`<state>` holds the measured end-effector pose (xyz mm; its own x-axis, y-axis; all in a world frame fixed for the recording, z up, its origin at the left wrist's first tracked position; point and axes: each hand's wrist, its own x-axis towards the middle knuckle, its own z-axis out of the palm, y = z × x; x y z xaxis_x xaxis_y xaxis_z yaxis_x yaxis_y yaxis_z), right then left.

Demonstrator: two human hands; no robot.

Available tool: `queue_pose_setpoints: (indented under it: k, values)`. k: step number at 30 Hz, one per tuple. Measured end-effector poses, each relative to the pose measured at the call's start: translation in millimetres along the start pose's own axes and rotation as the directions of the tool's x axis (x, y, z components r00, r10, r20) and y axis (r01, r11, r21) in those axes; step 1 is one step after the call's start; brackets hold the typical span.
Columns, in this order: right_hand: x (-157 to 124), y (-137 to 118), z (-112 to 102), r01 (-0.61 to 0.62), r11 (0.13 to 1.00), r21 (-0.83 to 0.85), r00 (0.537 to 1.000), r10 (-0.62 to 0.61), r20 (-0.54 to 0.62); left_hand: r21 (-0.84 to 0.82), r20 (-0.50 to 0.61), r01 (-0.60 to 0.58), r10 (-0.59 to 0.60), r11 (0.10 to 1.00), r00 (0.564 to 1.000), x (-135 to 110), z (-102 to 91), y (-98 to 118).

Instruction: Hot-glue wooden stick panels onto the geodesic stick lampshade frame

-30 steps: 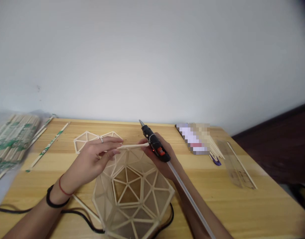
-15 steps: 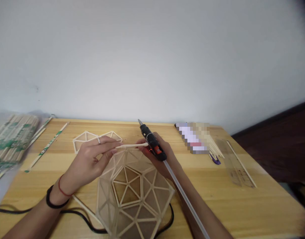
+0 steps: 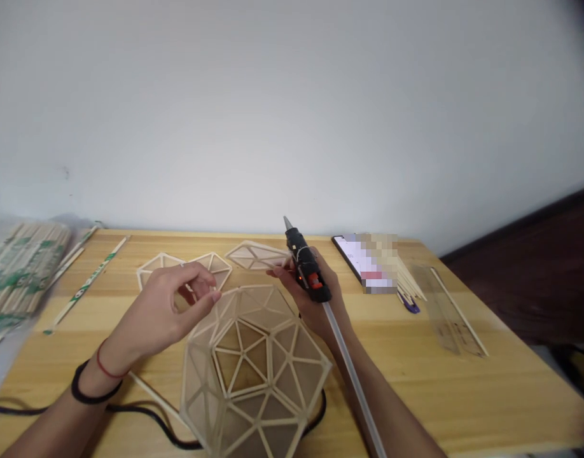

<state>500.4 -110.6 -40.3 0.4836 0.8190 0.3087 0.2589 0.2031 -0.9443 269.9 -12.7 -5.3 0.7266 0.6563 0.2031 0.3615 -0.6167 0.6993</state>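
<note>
My right hand (image 3: 323, 286) wraps round a black hot glue gun (image 3: 307, 264), nozzle pointing up and away, a long clear glue stick (image 3: 352, 369) trailing from its back. Its thumb and fingertips also touch the edge of a flat paper-backed panel framed with wooden sticks (image 3: 254, 256). My left hand (image 3: 170, 305) hovers by the dome's upper left, fingers curled and thumb apart, with nothing visible in it. Below both hands sits a dome-shaped frame (image 3: 256, 388) of wooden sticks with translucent triangular panels and an opening in its middle.
Stick-framed panels (image 3: 161, 262) lie behind my left hand. Wrapped chopsticks (image 3: 27, 267) are heaped at left, with one wrapped pair (image 3: 89, 283) nearby. A phone (image 3: 363, 264), loose sticks (image 3: 411, 280) and a clear plastic sleeve (image 3: 435, 308) lie at right. A black cable (image 3: 149, 410) passes under the dome.
My left hand has let go of the panel and drawn back left. My right hand, with the glue gun, has shifted slightly right and up, and the panel now shows its flat face.
</note>
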Motion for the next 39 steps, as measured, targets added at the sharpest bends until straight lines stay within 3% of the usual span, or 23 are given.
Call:
queue_pose_setpoints:
  k: [3, 11, 23, 33, 39]
  values:
    - [0.7, 0.5, 0.5, 0.004, 1.000, 0.000, 1.000, -0.004, -0.007, -0.014, 0.025, 0.070, -0.069, 0.997, 0.997, 1.2, 4.4, 4.3]
    - [-0.7, -1.2, 0.5, 0.013, 1.000, -0.021, 1.000, -0.012, 0.016, 0.017, -0.121, 0.151, -0.148, 0.988, 0.982, 1.7, 22.7, 7.5]
    - [-2.2, 3.0, 2.5, 0.026, 0.999, -0.034, 1.000, -0.026, -0.010, 0.110, -0.160, 0.098, -0.079, 0.989, 0.984, -1.2, 27.9, 11.5]
    - [-4.4, 7.2, 1.2, 0.031, 0.999, -0.031, 0.998, -0.029, 0.053, 0.137, -0.194, 0.065, -0.038, 0.988, 0.980, 0.5, 31.8, 12.4]
    - [-3.6, 8.2, 0.5, 0.036, 0.998, -0.057, 0.998, -0.034, 0.047, 0.076, -0.119, 0.052, -0.043, 0.996, 0.992, -0.9, 23.5, 13.4]
